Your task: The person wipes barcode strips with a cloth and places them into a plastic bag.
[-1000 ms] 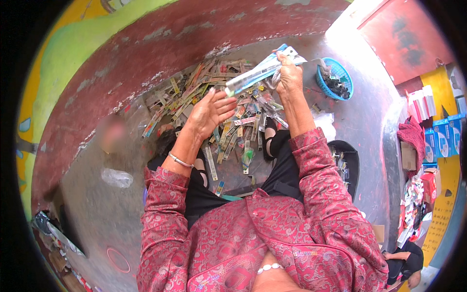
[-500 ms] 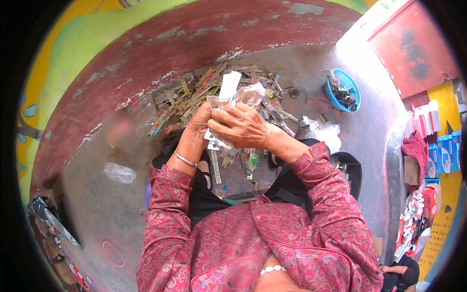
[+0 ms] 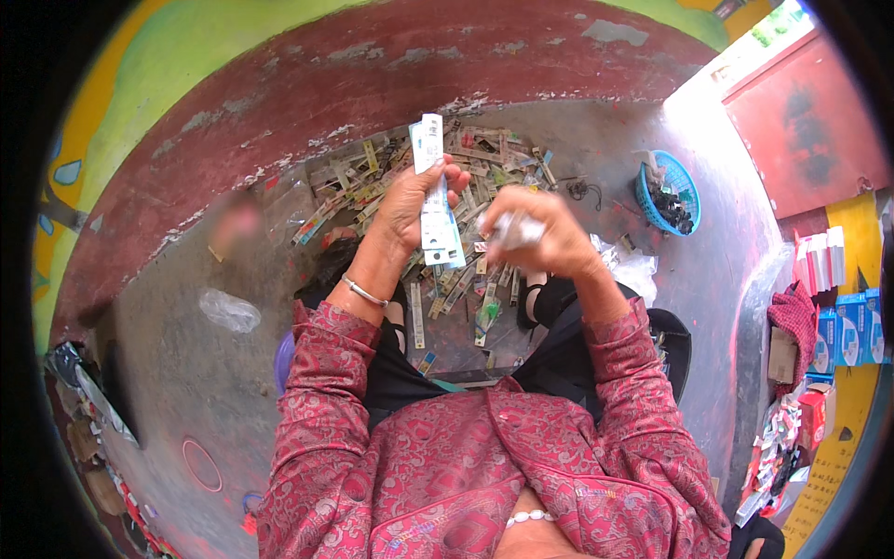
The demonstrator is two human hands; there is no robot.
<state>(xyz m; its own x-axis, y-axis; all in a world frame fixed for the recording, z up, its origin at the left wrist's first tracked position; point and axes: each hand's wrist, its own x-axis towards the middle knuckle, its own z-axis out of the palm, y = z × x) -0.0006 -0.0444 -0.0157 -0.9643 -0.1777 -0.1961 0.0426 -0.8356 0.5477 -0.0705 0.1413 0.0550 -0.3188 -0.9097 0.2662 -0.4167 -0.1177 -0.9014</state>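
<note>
My left hand [image 3: 407, 207] is closed around a few long, narrow white and pale-blue card strips [image 3: 436, 231], held upright with small holes at their lower ends. To its right, my right hand [image 3: 557, 233] is blurred by motion, its fingers curled over a crumpled wad of clear plastic wrap [image 3: 518, 230]. A gap separates the two hands. Below and beyond them spreads a loose pile of similar narrow packaged strips [image 3: 349, 186] on the floor, partly hidden by my hands.
A blue plastic basket [image 3: 693, 197] with dark items stands at the far right, near crumpled white plastic [image 3: 636, 268]. Another clear plastic piece [image 3: 229, 310] lies at left. Blue boxes [image 3: 849, 326] line the right wall. A curved red wall [image 3: 279, 98] bounds the far side.
My hands were together around the strips and plastic. Now my right hand has moved away to the right with the crumpled plastic, while my left keeps the strips, which show more fully.
</note>
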